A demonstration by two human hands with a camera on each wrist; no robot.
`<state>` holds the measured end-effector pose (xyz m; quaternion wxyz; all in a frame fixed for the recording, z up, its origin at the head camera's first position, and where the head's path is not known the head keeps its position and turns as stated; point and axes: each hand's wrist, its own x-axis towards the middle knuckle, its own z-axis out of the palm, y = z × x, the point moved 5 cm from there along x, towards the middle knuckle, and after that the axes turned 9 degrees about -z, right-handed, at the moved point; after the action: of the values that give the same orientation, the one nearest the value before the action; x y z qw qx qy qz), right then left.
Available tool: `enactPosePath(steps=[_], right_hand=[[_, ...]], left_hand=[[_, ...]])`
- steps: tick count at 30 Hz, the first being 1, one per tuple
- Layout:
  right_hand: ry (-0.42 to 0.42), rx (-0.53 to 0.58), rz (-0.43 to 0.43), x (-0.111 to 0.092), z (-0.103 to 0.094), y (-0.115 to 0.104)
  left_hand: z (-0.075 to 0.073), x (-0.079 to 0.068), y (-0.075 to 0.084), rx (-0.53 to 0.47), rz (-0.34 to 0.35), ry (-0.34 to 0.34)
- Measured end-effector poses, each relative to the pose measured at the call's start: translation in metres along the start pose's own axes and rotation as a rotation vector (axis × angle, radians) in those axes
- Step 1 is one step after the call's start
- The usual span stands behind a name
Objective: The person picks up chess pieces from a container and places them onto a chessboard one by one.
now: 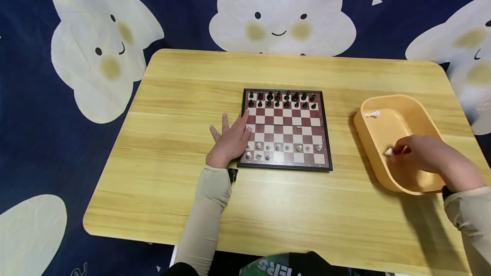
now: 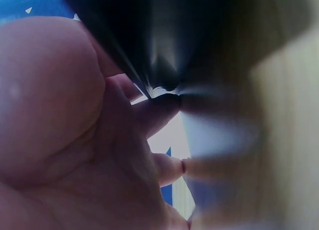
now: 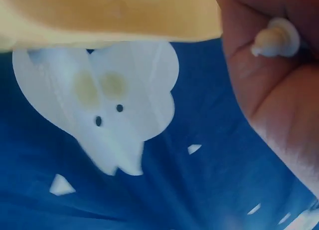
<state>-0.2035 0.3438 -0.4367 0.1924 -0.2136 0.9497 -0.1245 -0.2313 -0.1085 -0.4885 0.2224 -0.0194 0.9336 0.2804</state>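
Observation:
My left hand (image 1: 229, 145) lies with spread fingers against the left edge of a folding chessboard (image 1: 273, 129). In the left wrist view its palm (image 2: 55, 120) faces the dark side of the board. Black chess pieces (image 1: 286, 104) fill two rows on the far side. White pieces (image 1: 278, 147) form a near row, with several more behind them at the left corner. My right hand (image 1: 426, 154) reaches into a yellow tub (image 1: 368, 156), a white chess piece (image 1: 389, 151) at its fingertips. The right wrist view shows a white piece (image 3: 275, 39) held within the curled hand.
Another white piece (image 1: 372, 114) lies on its side at the far left of the tub. One small white piece (image 1: 298, 127) lies near the board's middle fold. The wooden table (image 1: 161, 173) ends at a dark blue cloth (image 1: 184, 7) with clouds.

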Motion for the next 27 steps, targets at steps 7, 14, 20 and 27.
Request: enactPosePath(steps=[7, 14, 20, 27], right_hand=[[0.439, 0.399, 0.052, -0.023, -0.024, -0.032], [0.780, 0.290, -0.120, -0.028, -0.030, -0.104], [1.052, 0.189, -0.434, -0.023, -0.025, -0.157], [1.061, 0.217, -0.578, -0.008, -0.011, -0.186]], left_hand=[[-0.001, -0.001, 0.002, -0.003, 0.003, -0.001], [0.000, -0.002, 0.001, -0.004, 0.003, -0.008], [0.001, -0.001, 0.001, -0.011, 0.001, -0.001], [0.000, -0.001, 0.002, -0.008, 0.007, 0.002]])
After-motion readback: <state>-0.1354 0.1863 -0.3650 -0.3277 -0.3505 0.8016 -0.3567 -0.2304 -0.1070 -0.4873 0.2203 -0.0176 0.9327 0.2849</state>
